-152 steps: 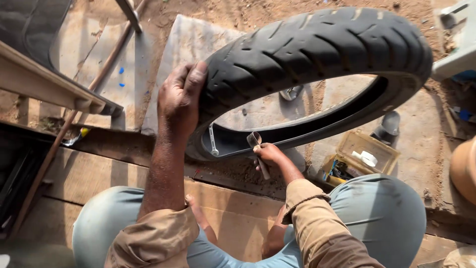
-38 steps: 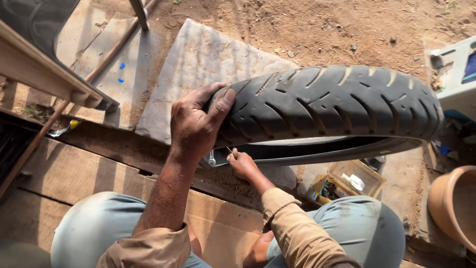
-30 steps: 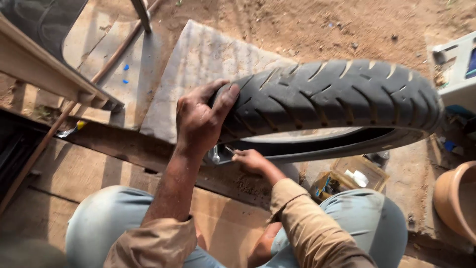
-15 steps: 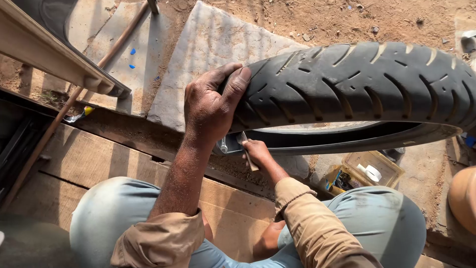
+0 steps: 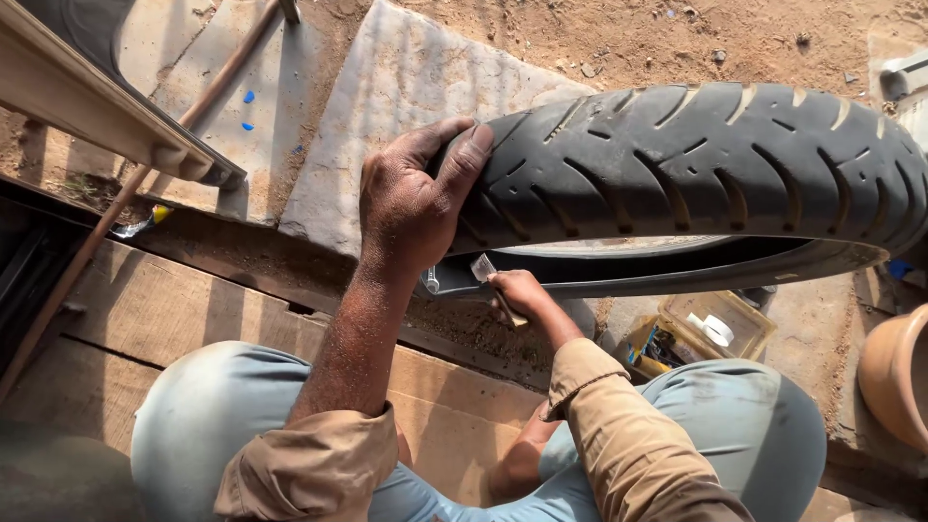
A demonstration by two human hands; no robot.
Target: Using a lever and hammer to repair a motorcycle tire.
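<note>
Clearly heavy, stiff, grippy: black treaded rubber tyre (image 5: 696,164), propped on edge above pale stone slab (image 5: 406,106). Left hand (image 5: 411,208) clamped over tread. Right hand (image 5: 517,290) closed on small metal-tipped tool (image 5: 488,280) at lower bead. Best gripped across tread.

The left hand (image 5: 411,208) reaches forward on a bare, outstretched forearm, sleeve rolled to the elbow, palm down and fingers (image 5: 454,155) spread in a curved grasp. The right hand (image 5: 517,290) sits lower and just beside it, closed in a pinching fist, wrist bent, its sleeved forearm angling up from the knee.
</note>
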